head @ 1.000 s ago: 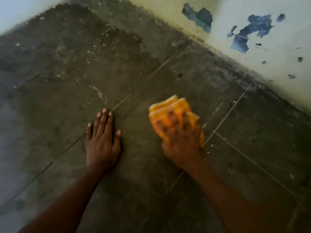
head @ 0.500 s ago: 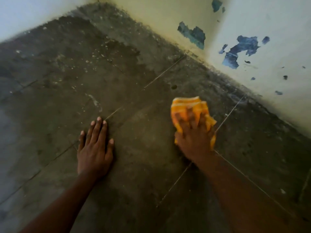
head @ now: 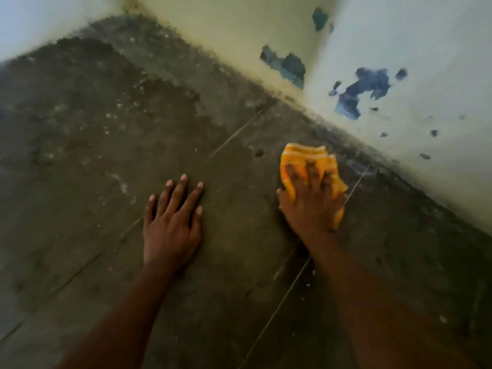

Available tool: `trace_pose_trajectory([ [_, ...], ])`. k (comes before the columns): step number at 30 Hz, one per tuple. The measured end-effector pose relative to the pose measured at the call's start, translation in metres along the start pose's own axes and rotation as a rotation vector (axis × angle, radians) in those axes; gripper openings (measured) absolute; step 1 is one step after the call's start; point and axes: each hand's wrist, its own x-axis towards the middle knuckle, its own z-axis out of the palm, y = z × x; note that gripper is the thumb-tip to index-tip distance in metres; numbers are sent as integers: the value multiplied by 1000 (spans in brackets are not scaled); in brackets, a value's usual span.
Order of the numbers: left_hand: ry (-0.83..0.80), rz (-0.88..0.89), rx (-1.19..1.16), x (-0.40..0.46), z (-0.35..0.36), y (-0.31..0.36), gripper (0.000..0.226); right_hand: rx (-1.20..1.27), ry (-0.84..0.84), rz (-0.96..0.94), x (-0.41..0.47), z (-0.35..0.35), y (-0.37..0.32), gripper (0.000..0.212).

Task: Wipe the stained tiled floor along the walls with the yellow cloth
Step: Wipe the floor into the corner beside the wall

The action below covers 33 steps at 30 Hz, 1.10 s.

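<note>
Two bare forearms enter from the bottom of the frame and reach up toward its middle over a dark, stained tiled floor (head: 101,161) crossed by thin pale grout lines. Left of centre, the left hand (head: 170,225) lies flat on a tile, palm down, fingers spread and released, grasping nothing. Right of centre, the right hand (head: 311,206) presses down on a crumpled yellow cloth with orange and white stripes (head: 300,158); its fingers (head: 314,174) are splayed over the top of the fabric, pinning it to the floor rather than clenching it, and the cloth's folds stick out beyond the fingertips and at the hand's right side. The cloth sits on the floor near the dirty strip where the tiles meet the wall, just left of a grout line running diagonally. Farther up, pale specks and crusted grime scatter across the tiles at upper left. Beyond them a cream painted wall (head: 426,49) rises at upper right, with blue patches of peeled paint (head: 359,89) showing, and meets another pale wall (head: 40,20) in a grimy corner at the top.
</note>
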Motion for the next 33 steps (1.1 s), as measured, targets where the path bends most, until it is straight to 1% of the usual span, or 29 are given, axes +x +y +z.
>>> trace_pose_trajectory([
  [2,2,-21,-13,-1,-2,3,58,-36,61,-138,-32,6,-14,70],
  [3,-7,-26,-15,3,-5,5,58,-52,73,-252,-50,3,-14,67],
  [5,-17,-29,-14,3,-8,8,58,-89,77,-456,-71,-2,9,64],
  [6,-20,-22,-11,3,-9,7,58,-122,63,-498,-70,-11,25,64],
  [7,-25,-16,-8,5,-9,6,58,-180,81,-470,-60,-15,43,66],
  [9,-30,-8,0,5,-6,5,58,-210,110,-247,-26,-19,64,71],
  [11,-17,-15,11,5,-1,4,58,-50,90,2,18,-18,53,71],
  [12,-16,-14,11,5,0,3,59,34,65,95,36,-17,36,70],
  [13,-20,-9,11,5,0,4,59,89,32,149,45,-15,19,69],
  [14,-24,-4,9,4,0,4,59,116,4,134,46,-11,0,69],
  [16,-21,-10,12,3,-2,4,59,73,-14,-30,24,-3,-27,68],
  [18,-18,-14,13,4,-5,6,59,2,-11,-226,-14,0,-30,67],
  [19,-20,-17,9,3,-6,7,59,-19,-6,-290,-31,-4,-24,66],
  [20,-21,-15,9,3,-6,6,59,-35,11,-307,-40,-8,-13,67],
  [21,-21,-16,10,2,-7,6,59,-45,9,-291,-39,-15,-1,68],
  [22,-18,-17,8,3,-7,4,60,-66,8,-235,-31,-22,11,70],
  [24,-14,-4,7,4,-3,2,60,-103,5,2,-3,-26,23,76],
  [26,-8,5,10,6,1,1,60,-19,112,198,33,-27,15,79],
  [27,1,4,7,9,2,1,60,31,150,241,52,-27,4,82],
  [28,2,-1,7,10,3,0,60,79,143,254,65,-22,-5,84],
  [30,-6,-1,7,7,1,3,60,83,42,203,69,-15,-16,83],
  [31,-2,-5,7,5,-1,2,59,62,16,132,66,-11,-19,82],
  [33,-13,-8,0,4,-1,2,59,14,23,-44,52,-12,-11,80],
])
